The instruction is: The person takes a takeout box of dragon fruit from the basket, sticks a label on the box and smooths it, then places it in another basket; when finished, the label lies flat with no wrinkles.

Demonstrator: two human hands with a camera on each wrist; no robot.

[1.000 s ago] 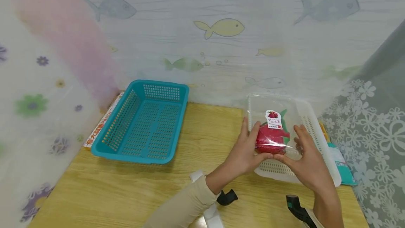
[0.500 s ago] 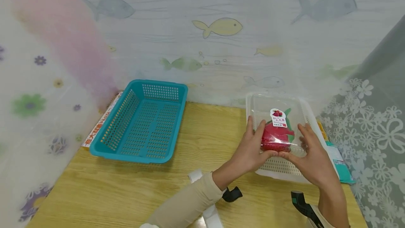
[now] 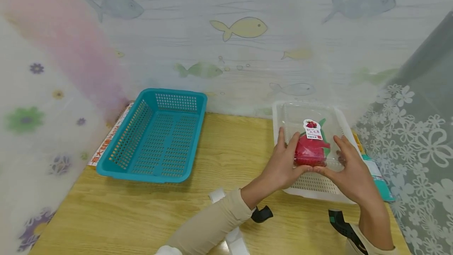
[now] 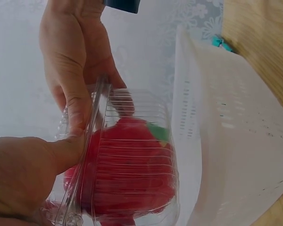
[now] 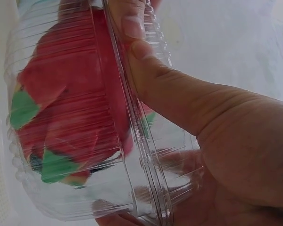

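Both hands hold a clear plastic clamshell box (image 3: pixel 329 118) with a red dragon fruit (image 3: pixel 308 152) inside and a white label (image 3: pixel 313 130) on its lid. The left hand (image 3: pixel 281 164) grips the box's left side; the right hand (image 3: pixel 354 168) grips its right side. Their thumbs meet at the near edge, on the rim seam, as the right wrist view shows. The dragon fruit (image 4: pixel 132 174) has green-tipped scales and shows through the ribbed wall. In the head view the box is over a white basket (image 3: pixel 318 192); the left wrist view shows the basket (image 4: pixel 245 132) beside it.
A teal basket (image 3: pixel 152 145) stands at the left of the wooden table (image 3: pixel 233 148), with an orange-and-white pasta packet (image 3: pixel 111 137) beside it. A teal packet (image 3: pixel 380 184) lies right of the white basket. A white strip (image 3: pixel 235 241) lies under the left forearm. Patterned curtains surround the table.
Within the head view, the hands and box have shifted slightly right relative to the white basket. The grip on the box looks the same, and its lid stays closed.
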